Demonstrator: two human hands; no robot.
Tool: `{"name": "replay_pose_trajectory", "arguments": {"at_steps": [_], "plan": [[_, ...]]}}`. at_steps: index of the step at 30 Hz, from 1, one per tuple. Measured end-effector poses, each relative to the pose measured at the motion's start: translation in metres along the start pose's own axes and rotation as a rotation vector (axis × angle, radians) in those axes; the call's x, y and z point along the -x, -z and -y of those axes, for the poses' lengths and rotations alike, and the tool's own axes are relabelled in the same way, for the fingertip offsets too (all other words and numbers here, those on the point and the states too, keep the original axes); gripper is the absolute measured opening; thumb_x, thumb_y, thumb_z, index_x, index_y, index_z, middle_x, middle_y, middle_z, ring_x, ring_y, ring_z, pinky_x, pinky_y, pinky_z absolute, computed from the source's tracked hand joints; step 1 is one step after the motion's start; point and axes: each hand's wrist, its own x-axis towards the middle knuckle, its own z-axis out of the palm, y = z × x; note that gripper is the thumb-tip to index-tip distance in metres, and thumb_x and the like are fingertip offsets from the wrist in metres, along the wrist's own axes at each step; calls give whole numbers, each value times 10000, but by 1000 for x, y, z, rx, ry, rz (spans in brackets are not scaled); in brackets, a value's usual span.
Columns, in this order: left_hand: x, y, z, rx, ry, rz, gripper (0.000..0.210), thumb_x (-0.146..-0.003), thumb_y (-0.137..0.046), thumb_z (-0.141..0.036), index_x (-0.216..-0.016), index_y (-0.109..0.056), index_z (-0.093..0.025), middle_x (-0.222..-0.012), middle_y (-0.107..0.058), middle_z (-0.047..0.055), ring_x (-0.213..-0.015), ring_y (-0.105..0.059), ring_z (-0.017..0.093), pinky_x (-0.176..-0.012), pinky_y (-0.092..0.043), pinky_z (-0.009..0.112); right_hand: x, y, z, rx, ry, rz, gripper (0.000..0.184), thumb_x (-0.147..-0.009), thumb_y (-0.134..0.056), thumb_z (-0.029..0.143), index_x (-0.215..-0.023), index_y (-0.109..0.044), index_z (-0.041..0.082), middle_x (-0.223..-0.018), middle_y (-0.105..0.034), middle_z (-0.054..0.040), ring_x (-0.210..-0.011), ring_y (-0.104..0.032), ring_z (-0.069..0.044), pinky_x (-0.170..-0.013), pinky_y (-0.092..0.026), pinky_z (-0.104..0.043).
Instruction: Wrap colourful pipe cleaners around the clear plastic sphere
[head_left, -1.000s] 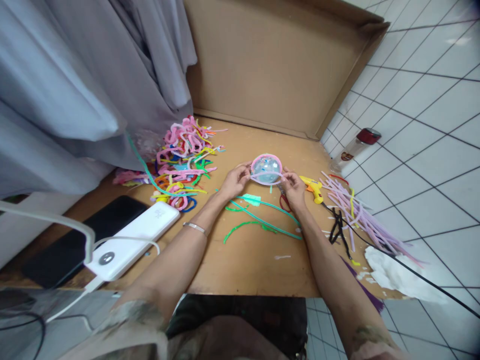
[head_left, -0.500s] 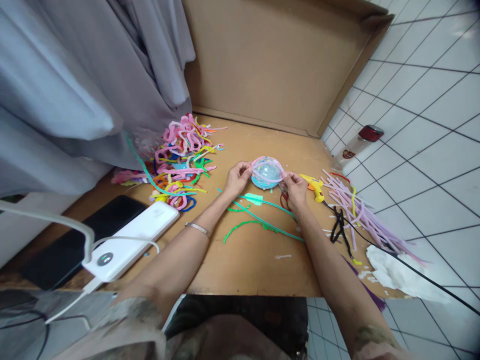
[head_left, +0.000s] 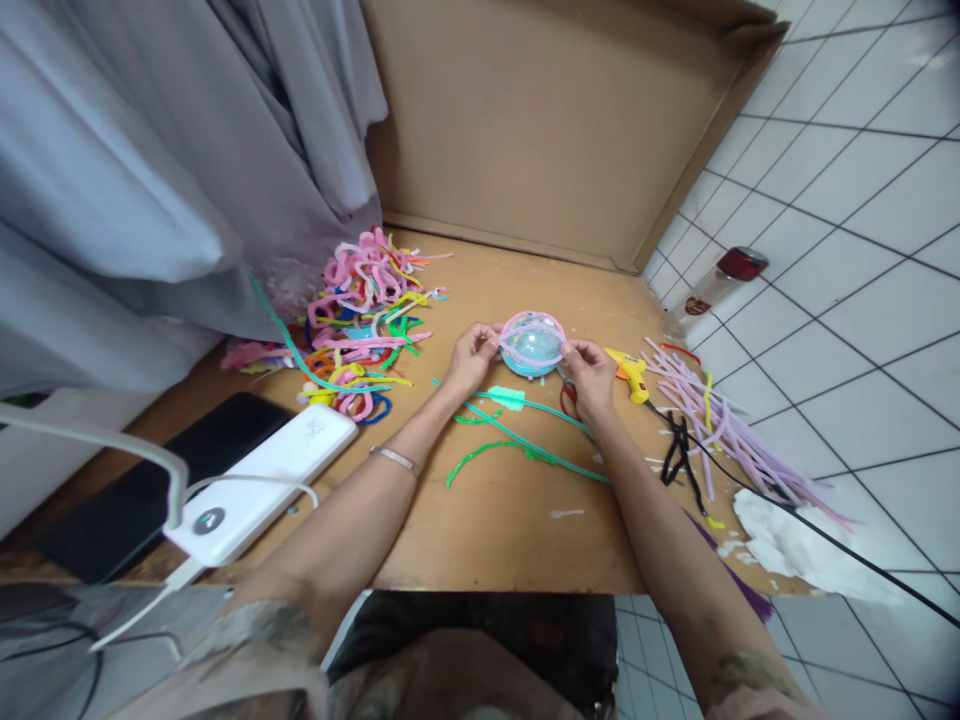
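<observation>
A clear round ball or dome (head_left: 534, 345) sits on the table between my hands, with blue pipe cleaner around its lower part and pink around its upper edge. My left hand (head_left: 472, 360) pinches a pale lilac pipe cleaner (head_left: 517, 355) at the dome's left side. On the right side, my right hand (head_left: 589, 376) pinches the same pale strand, which runs across the dome in a loop. The fingertips hide the strand's ends. Just in front of the dome lie green pipe cleaners (head_left: 517, 430). Red-handled scissors (head_left: 568, 400) are partly covered by my right hand.
A yellow glue gun (head_left: 631, 376) lies right of my right hand, its black cord running to the lower right. Lilac pipe cleaners (head_left: 720, 430) lie beyond it. A colourful pipe-cleaner heap (head_left: 367, 290) and a white power bank (head_left: 262, 480) are on the left.
Both hands stay almost in place at the dome's sides. The pale strand has shifted slightly and lies a little lower across the dome.
</observation>
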Motion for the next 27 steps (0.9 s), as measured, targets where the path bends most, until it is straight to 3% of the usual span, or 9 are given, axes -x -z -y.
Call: {"name": "replay_pose_trajectory", "arguments": {"at_steps": [10, 27], "plan": [[-4, 5, 8, -155, -107, 44, 439, -740, -739, -546, -703, -490, -187, -1133, -663, 151, -1168, -593, 256, -908, -476, 346, -2, 9, -2, 63, 23, 20, 264, -594, -826, 386, -713, -705, 185, -663, -693, 11, -603, -583, -124, -656, -491, -290], [-6, 7, 10, -139, -127, 54, 475, -732, -739, -607, -739, -521, -185, -1046, -709, 125, -1130, -626, 266, -956, -464, 386, -8, 13, -13, 136, 62, -10, 367, -604, -826, 508, -726, -703, 184, -700, -724, -18, -643, -633, -159, -658, -530, -312]]}}
